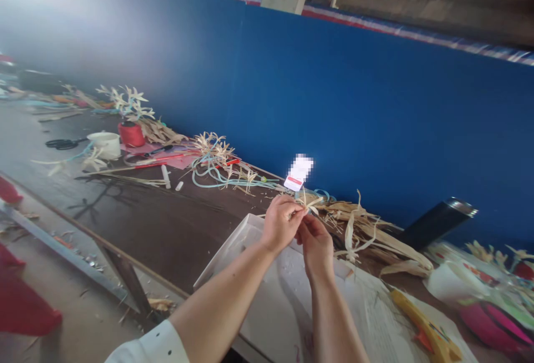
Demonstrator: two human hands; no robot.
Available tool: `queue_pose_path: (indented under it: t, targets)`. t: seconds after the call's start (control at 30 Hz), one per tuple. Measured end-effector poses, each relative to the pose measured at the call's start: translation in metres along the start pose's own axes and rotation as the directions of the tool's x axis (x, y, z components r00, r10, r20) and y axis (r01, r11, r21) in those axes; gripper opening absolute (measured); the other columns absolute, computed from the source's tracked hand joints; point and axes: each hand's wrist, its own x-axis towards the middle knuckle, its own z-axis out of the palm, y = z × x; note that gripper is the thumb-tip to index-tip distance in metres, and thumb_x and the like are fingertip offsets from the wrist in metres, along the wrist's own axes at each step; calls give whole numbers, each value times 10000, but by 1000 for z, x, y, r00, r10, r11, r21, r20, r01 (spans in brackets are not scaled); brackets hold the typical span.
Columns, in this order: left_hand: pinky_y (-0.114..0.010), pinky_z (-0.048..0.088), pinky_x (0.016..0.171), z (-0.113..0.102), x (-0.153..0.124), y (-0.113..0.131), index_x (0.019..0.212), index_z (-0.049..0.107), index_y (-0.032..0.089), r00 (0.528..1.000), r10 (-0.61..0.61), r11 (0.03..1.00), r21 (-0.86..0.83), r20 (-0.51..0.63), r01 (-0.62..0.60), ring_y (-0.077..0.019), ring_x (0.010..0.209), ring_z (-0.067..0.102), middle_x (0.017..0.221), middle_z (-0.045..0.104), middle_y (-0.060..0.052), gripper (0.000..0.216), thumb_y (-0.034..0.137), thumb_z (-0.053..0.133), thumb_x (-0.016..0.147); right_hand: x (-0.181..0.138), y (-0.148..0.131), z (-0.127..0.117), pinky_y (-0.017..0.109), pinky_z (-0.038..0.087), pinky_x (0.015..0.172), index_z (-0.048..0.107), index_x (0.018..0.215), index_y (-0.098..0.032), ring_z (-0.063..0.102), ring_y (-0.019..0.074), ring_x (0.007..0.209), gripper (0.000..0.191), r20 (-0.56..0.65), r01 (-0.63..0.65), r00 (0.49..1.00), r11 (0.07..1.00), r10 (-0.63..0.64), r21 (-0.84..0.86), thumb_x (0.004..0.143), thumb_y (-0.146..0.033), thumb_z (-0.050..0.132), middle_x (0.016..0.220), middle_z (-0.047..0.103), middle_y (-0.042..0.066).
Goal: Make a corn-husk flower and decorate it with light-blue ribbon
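A small pale flower of dried husk [312, 200] is pinched at its base between my two hands, with its narrow petals pointing up and outward. My left hand [280, 221] is closed, thumb and forefinger pressed together at the flower. Just below and to the right, my right hand [316, 240] is also closed, its fingertips meeting under the petals; they hide the stem. Both hands are above a shallow white tray [246, 235]. Loose strips of dried husk [375, 235] lie beyond my right hand.
A black flask [438, 222] leans against the blue partition [354, 107]. At right are a yellow-handled cutter [421, 318] and a white cup [448, 283]. Leftward on the dark table [175, 229] lie finished husk flowers [212, 146], a red thread spool [131, 135], a white tub [105, 145] and black scissors [64, 143].
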Motion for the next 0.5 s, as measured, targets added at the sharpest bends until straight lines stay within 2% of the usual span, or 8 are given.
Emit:
queue_pose_path:
  t: [0.2,0.5]
  targets:
    - [-284,439,737,0,-2,1,756,676,191,999,41,998,52,18,-42,-144,798,531,775,619,-45,141,275,568,790,0,-2,1,190,319,425,574,883,-173,445,68,458,350,-33,19,999,996,-16,82,638,-386,704,678,600,-11]
    - [-305,426,762,-2,-3,4,828,675,204,984,151,980,119,92,-161,-144,789,533,788,614,-46,186,307,520,822,0,-3,0,199,321,405,631,771,-148,429,80,432,273,-197,63,977,995,-78,-81,651,-391,665,525,532,-28]
